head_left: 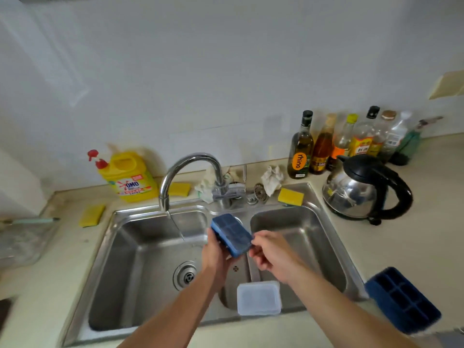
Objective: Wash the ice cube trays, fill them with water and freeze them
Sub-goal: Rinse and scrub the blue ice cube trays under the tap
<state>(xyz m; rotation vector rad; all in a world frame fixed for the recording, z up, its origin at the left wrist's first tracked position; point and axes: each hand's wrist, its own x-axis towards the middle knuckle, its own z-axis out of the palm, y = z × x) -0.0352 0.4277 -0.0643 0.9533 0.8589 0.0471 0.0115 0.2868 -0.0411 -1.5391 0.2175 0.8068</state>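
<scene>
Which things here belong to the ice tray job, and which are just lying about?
Job: blue tray, held by left hand and right hand; second tray; clear lids; running tap; sink; possibly detergent, sponges.
Lying about: kettle, bottles, rags, glass dish.

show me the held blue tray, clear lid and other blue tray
held blue plastic ice cube tray (232, 234), head view, grid face
clear rectangular plastic lid (258, 298), head view, top centre
dark blue ice cube tray on counter (403, 300), head view, middle compartments

Kettle (361, 189) right of sink (105, 249)
</scene>
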